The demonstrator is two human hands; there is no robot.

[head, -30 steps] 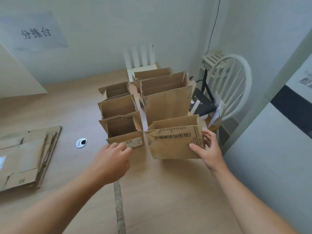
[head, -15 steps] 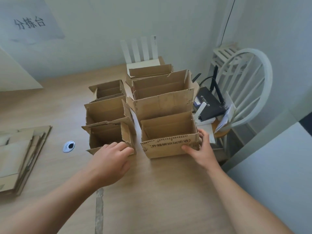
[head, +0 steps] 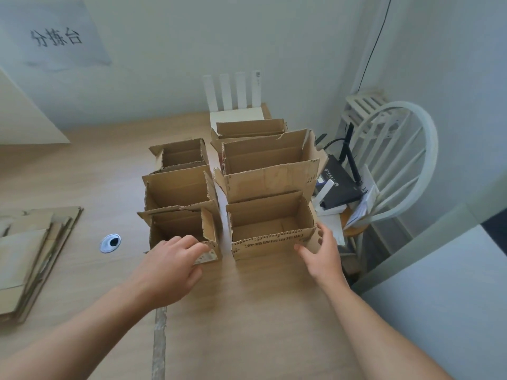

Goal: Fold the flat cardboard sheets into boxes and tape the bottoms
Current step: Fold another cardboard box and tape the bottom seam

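Two rows of open-topped cardboard boxes stand on the wooden table [head: 82,174]. The nearest box of the right row, a printed box [head: 269,244], sits upright. My right hand [head: 323,256] holds its front right corner, thumb on the printed face, fingers round the side. My left hand [head: 167,270] grips the front wall of the small box [head: 178,223] nearest in the left row, fingers curled over the rim. Flat cardboard sheets [head: 30,256] lie stacked at the left.
Behind stand two more small boxes [head: 178,187] and two larger ones [head: 271,171]. A cable grommet [head: 110,242] sits in the table. A black router [head: 340,185] and a white chair [head: 397,160] are off the right edge. A white device [head: 236,113] stands by the wall.
The printed box went from tilted, face toward me, to upright on the table with my right hand still on its corner. My left hand stayed at the small box.
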